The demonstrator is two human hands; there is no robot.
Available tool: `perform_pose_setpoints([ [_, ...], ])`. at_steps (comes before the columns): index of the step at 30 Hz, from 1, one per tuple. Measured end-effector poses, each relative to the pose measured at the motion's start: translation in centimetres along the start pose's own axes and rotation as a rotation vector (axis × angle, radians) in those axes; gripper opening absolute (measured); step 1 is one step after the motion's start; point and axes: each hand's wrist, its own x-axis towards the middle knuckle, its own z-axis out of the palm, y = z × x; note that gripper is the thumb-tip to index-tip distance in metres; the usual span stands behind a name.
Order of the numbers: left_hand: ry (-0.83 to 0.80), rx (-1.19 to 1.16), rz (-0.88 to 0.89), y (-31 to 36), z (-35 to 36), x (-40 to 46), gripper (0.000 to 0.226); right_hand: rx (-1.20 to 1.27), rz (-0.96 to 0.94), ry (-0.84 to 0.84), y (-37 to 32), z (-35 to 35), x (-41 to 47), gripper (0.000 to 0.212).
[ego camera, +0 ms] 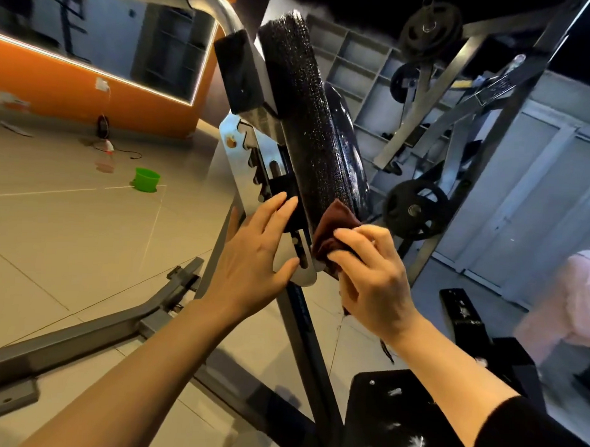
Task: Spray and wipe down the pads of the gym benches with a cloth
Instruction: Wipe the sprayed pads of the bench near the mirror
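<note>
The black back pad (310,123) of an inclined gym bench stands tilted in the middle of the view, seen from its side edge. My right hand (372,276) grips a brown cloth (333,224) and holds it against the pad's lower end. My left hand (252,252) lies flat with straight fingers on the silver notched adjustment bracket (236,147) beside the pad. The black seat pad (397,411) with white specks sits at the lower right.
Grey bench frame bars (82,336) run across the tiled floor at the left. A green bucket (147,179) and a small spray bottle (107,149) stand farther off on the floor. Weight plates (416,211) on a rack are behind the bench. A person in pink (568,299) is at the right.
</note>
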Motion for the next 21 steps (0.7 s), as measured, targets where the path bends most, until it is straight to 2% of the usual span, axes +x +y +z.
perform_pose_setpoints([
  [3, 0.010, -0.007, -0.007, 0.1, 0.1, 0.3, 0.082, 0.007, 0.106, 0.186, 0.0, 0.4, 4.7, 0.027],
  [4, 0.015, -0.007, -0.012, 0.1, 0.2, 0.4, 0.082, -0.028, 0.145, 0.181, 0.3, 0.7, 6.3, 0.027],
  [8, 0.016, -0.016, -0.011, -0.1, 0.5, 0.6, 0.082, 0.001, 0.187, -0.055, 1.4, 2.4, 6.9, 0.042],
  [12, 0.024, -0.027, 0.034, -0.4, 0.9, 0.4, 0.080, 0.070, 0.117, -0.047, 1.5, 1.5, 1.9, 0.034],
  [15, 0.073, -0.069, 0.091, 0.1, 1.1, -0.3, 0.070, 0.149, 0.137, -0.038, 2.4, 0.0, -0.5, 0.027],
  [18, 0.138, -0.166, 0.078, 2.4, 0.5, -0.5, 0.057, 0.316, 0.338, 0.070, 2.9, -1.8, 0.2, 0.028],
  [21, 0.104, -0.360, 0.003, 6.2, -1.0, 0.5, 0.053, 0.460, 0.486, 0.106, 2.2, -3.4, 2.1, 0.042],
])
